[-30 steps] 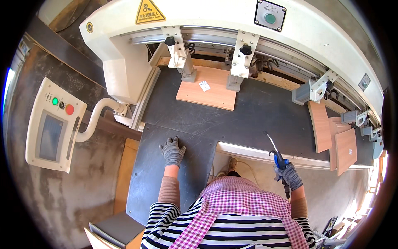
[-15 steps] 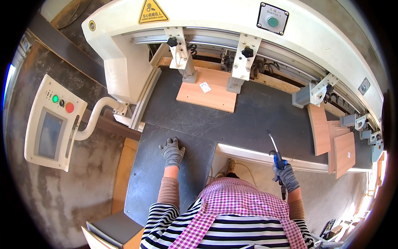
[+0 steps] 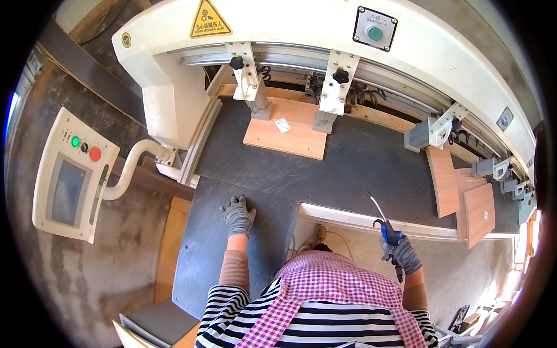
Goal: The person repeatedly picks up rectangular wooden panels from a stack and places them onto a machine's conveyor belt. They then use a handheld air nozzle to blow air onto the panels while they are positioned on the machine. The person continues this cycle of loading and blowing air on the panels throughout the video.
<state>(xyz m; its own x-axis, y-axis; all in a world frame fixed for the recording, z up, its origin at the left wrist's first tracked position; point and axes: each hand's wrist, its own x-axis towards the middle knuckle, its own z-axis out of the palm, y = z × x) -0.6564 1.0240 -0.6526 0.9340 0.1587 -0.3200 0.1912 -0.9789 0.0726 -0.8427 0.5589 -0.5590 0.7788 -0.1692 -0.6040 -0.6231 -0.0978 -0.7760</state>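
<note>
My left hand [image 3: 237,217], in a grey knit glove, rests flat on the dark worktop [image 3: 243,261] with its fingers spread. In my gloved right hand [image 3: 401,256] is a blue and black air blow gun [image 3: 392,234]. Its thin metal nozzle [image 3: 377,206] points up and to the left, over the worktop's front edge. Ahead of me a wood-grain board [image 3: 290,134] with a small white label lies on the worktop. Two clamp blocks [image 3: 260,109] of the machine stand over its far part.
A white machine beam [image 3: 290,23] with a green button [image 3: 375,33] arches over the far side. More boards [image 3: 480,214] lie at the right under other clamps. At the left a control panel [image 3: 72,174] stands on a curved arm. The worktop has a cut-out before me.
My right hand has turned the blow gun slightly, so its nozzle leans further left. The whole view has shifted a little. My left hand stays flat on the worktop.
</note>
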